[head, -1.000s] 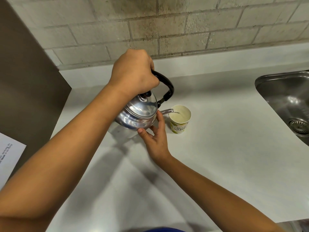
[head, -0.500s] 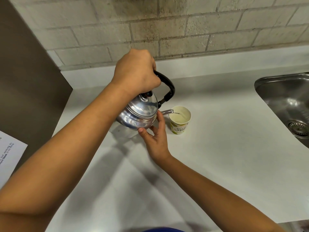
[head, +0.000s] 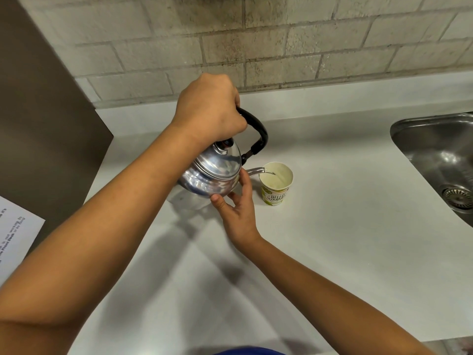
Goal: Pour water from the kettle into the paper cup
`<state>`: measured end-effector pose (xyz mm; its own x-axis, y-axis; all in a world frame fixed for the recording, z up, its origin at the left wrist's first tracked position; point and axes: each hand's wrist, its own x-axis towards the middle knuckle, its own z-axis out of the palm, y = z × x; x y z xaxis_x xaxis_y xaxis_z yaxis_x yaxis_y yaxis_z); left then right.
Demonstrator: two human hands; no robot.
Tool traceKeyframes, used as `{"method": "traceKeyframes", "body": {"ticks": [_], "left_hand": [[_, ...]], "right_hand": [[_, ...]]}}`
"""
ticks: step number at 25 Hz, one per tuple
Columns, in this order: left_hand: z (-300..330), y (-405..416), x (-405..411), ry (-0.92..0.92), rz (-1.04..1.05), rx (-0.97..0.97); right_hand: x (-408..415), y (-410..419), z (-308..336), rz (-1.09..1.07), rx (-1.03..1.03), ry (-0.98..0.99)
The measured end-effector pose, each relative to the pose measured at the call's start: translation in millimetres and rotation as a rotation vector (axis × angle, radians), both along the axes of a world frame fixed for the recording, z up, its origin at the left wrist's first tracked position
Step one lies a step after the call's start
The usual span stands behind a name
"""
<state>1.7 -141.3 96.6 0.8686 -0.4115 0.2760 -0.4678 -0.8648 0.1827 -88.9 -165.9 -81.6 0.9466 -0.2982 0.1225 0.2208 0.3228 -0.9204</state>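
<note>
Nearest the camera, two bare forearms reach out over a pale countertop (head: 332,239), and a strip of blue cloth shows at the bottom edge. On the near left, a printed sheet of paper (head: 15,234) is cut off by the frame, its text too small to read.

Farther in, the right hand (head: 239,211) is spread open, with its fingertips (head: 244,176) and thumb resting against the lower side of the kettle (head: 212,172); it steadies the body without closing round anything. Above it, the left hand (head: 208,111) is fisted tight around the black handle (head: 256,131) and carries the kettle tilted, clear of the countertop, with its spout (head: 254,171) over the near rim of the paper cup (head: 276,183). The cup stands upright on the countertop just right of the kettle, and a thin stream runs from the spout into it.

So the pour itself looks to be the step in hand. The next move probably calls for watching the level, then tipping the kettle back upright and setting it down without knocking the cup.

How full the cup is cannot be judged with confidence. The left hand hides most of the handle's top, and the kettle hides the right hand's palm. At the far right, a steel sink (head: 435,149) is cut off, in front of a brick wall (head: 281,34).
</note>
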Motion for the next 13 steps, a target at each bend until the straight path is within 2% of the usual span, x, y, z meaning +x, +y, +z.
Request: {"method": "traceKeyframes", "body": {"ticks": [13], "left_hand": [[2.9,-1.5,-2.4,0.026,0.004,-0.005]], "right_hand": [[1.0,0.8,1.4,-0.002,0.009,-0.020]]}}
